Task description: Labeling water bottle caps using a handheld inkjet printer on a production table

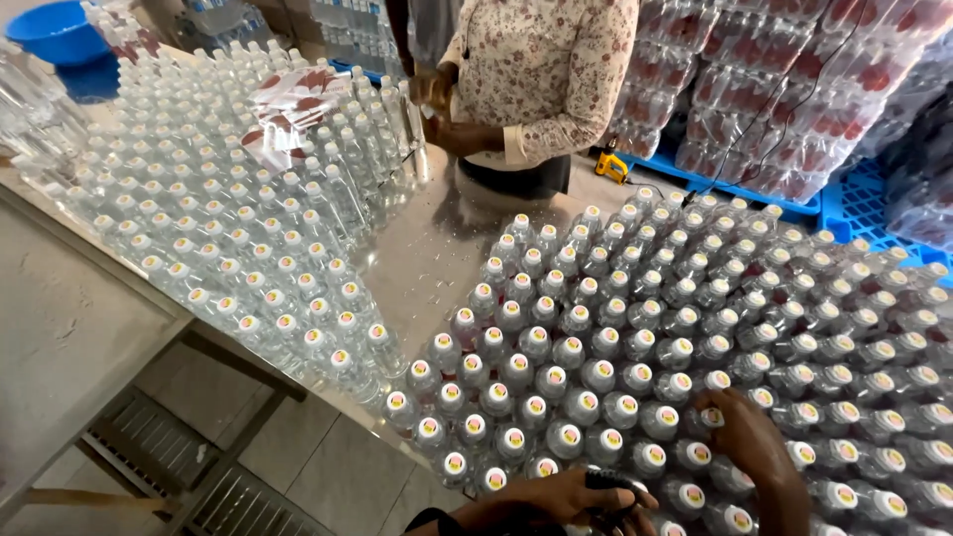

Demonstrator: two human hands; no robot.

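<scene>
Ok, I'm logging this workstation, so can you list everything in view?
Near bottle cluster: many, clear with white caps, right part of table.
Far bottle cluster: many, clear, left part of table.
Table: one, shiny metal, centre.
Label packet: one, red and white, atop the far cluster.
Basin: one, blue, top left.
Wrapped bottle packs: several, clear with red, stacked top right.
Pallet: blue, right.
Co-worker: one, floral shirt, far side of table.
Left hand: on bottle caps, bottom centre.
Right hand: on bottle caps, bottom right.
</scene>
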